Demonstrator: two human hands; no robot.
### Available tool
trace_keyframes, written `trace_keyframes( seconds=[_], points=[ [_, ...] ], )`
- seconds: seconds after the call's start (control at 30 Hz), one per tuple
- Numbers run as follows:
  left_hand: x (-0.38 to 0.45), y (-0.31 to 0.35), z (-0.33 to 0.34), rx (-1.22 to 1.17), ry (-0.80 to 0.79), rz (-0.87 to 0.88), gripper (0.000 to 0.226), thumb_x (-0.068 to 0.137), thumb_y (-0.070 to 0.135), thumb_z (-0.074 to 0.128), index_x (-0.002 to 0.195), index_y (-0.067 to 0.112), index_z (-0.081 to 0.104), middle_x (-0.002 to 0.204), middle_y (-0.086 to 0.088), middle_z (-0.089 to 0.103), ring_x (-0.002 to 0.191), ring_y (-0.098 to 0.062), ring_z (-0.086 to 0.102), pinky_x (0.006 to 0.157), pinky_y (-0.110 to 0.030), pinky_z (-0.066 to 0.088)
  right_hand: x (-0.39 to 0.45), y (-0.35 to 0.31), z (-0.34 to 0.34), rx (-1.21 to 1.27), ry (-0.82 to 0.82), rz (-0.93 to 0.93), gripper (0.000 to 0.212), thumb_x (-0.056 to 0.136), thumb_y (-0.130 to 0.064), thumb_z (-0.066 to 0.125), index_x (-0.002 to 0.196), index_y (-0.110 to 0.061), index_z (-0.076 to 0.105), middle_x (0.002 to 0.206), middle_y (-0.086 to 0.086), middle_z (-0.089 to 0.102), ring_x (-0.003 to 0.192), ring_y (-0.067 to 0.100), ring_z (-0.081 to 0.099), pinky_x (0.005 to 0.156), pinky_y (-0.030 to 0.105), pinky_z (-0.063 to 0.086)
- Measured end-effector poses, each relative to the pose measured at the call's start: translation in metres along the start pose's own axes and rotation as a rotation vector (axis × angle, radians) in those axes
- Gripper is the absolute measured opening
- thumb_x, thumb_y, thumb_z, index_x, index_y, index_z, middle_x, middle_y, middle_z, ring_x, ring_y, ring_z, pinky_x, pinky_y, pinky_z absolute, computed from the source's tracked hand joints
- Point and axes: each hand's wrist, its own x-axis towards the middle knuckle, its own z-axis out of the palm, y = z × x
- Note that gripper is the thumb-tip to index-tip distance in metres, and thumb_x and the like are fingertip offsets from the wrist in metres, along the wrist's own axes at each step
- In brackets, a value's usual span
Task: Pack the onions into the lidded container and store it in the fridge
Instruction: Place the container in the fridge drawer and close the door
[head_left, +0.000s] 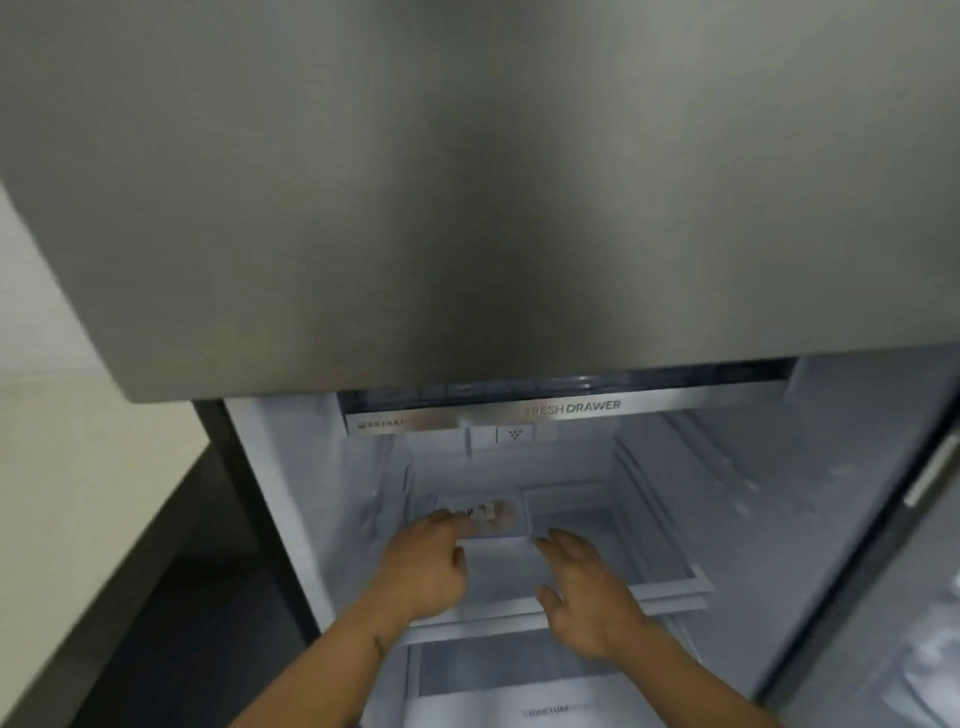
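The fridge's lower compartment stands open. On its glass shelf (670, 584), toward the back, sits a clear lidded container (493, 525) with a dark label. A pale pinkish blur shows through its wall; the onions cannot be made out clearly. My left hand (426, 566) reaches in with its fingers stretched flat, and the fingertips touch the container's left side. My right hand (587, 592) hovers over the shelf just right of the container, fingers spread, holding nothing.
The closed steel upper door (467, 182) fills the top of the view. A strip marked FRESH DRAWER (571, 408) runs above the shelf. A clear drawer (519, 670) lies below it. The open fridge door (893, 597) is at right, a pale counter (78, 467) at left.
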Motion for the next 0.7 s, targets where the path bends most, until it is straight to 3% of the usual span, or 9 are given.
trace_keyframes(
  seconds=[0.2,0.4,0.7],
  points=[
    [-0.077,0.066,-0.071,-0.059,0.071,0.029,0.031,0.089,0.025,0.042,0.113,0.02,0.061,0.113,-0.006,0.067,0.094,-0.027,0.063,0.082,-0.04,0.054,-0.083,-0.049,-0.078,-0.006,0.019,-0.02,0.056,0.095,-0.036,0.044,0.148,-0.023,0.029,0.151,-0.005,0.031,0.139,0.021,0.027,0.112,0.034,0.031],
    [-0.143,0.112,-0.099,-0.128,0.149,0.073,0.035,0.091,0.03,0.044,0.122,0.025,0.059,0.12,0.004,0.063,0.106,-0.02,0.059,0.092,-0.038,0.051,-0.151,-0.076,-0.123,-0.05,0.034,-0.022,0.062,0.096,-0.039,0.045,0.152,-0.021,0.024,0.162,-0.001,0.015,0.147,0.018,0.013,0.119,0.033,0.018],
    [-0.21,0.158,-0.129,-0.193,0.167,0.289,0.034,0.092,0.025,0.046,0.123,0.025,0.059,0.12,0.006,0.062,0.11,-0.014,0.057,0.094,-0.033,0.049,-0.249,-0.103,-0.195,-0.069,0.26,0.058,0.061,0.097,-0.039,0.049,0.15,-0.018,0.028,0.16,0.001,0.022,0.145,0.018,0.021,0.116,0.027,0.014]
  ],
)
